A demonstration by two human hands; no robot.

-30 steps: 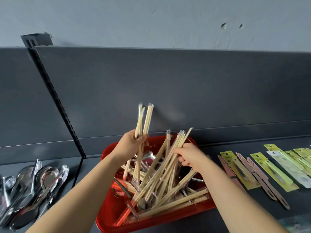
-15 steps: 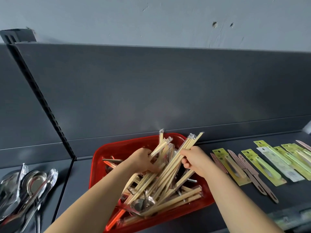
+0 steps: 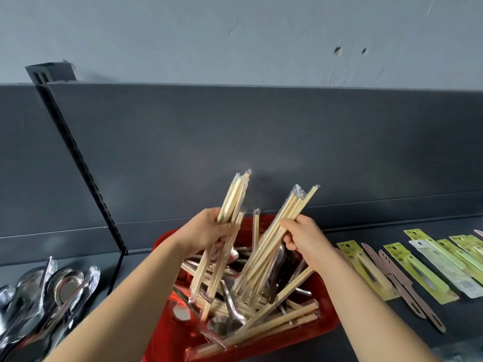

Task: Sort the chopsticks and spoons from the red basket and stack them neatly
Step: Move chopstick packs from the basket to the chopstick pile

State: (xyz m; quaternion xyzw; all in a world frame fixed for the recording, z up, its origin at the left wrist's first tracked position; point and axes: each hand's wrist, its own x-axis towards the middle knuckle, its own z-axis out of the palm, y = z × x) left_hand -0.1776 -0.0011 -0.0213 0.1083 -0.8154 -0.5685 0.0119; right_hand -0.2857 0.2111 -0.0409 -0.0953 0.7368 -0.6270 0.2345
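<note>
Spoon pile [image 3: 52,291] sits far left. Left hand [image 3: 209,236] clenches a wrapped chopstick bundle [image 3: 232,202], lower ends down in the red basket [image 3: 167,330]. Right hand [image 3: 305,241] grips a second bundle [image 3: 287,220]. Risk: slick wrappers slip, or tangled ends drag loose spoons [image 3: 279,259] over the rim.

Dark grey shelf [image 3: 376,232], closed at the rear by a back panel [image 3: 287,142] of the same grey. Split by a black slotted upright [image 3: 78,158] slanting down to a bracket foot on the surface. Left of that foot, a loose heap of shiny metal spoons [image 3: 52,291], several in clear wrap. Right of it, red basket [image 3: 167,335] resting on the surface. Further right, a slanted row of yellow-green carded packs [image 3: 418,275], one white card [image 3: 444,267] among them, with brownish knife-shaped tools [image 3: 392,270] lying between the nearest cards.
</note>
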